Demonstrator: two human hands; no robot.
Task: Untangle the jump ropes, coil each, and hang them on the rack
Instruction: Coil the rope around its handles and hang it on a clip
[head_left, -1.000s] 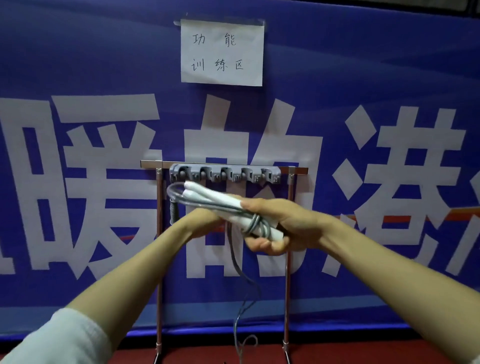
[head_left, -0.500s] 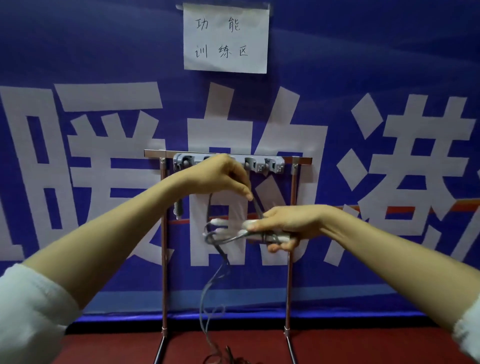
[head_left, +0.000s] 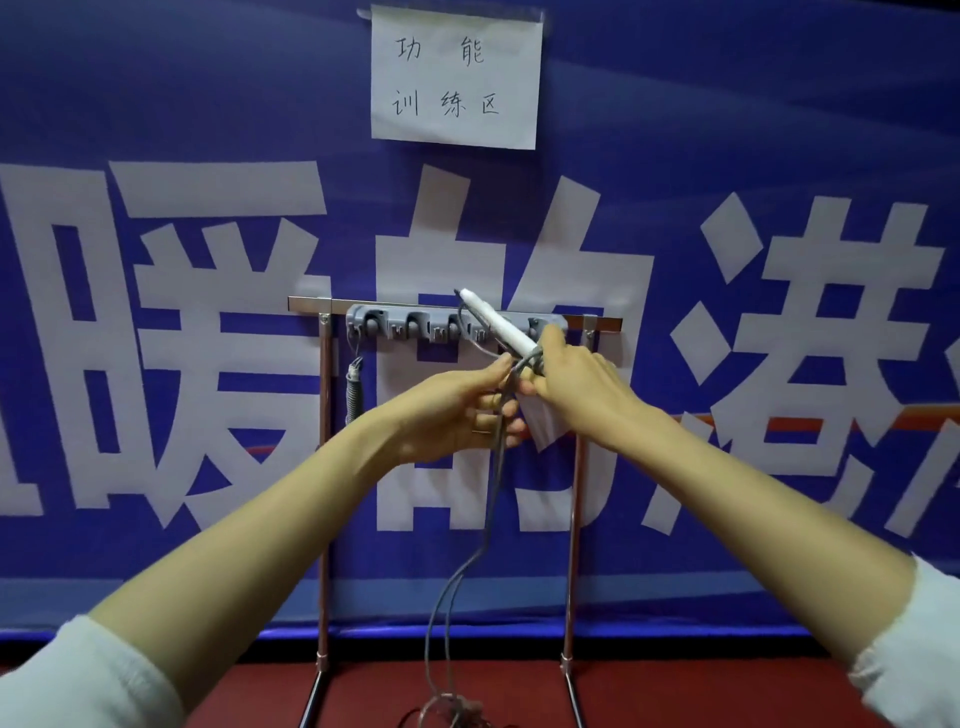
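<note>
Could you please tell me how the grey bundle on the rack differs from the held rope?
The grey bundle is wound tight and hangs at the rack's left end; the held rope trails loose to the floor. The bundle is untouched; the left hand and right hand grip the rope. Both look grey.

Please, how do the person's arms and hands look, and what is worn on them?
Both forearms are bare. The left sleeve and the right sleeve are white cloth, ending near the elbows. The left hand seems to wear a thin ring on one finger; the right hand shows none. No gloves or watch.
</note>
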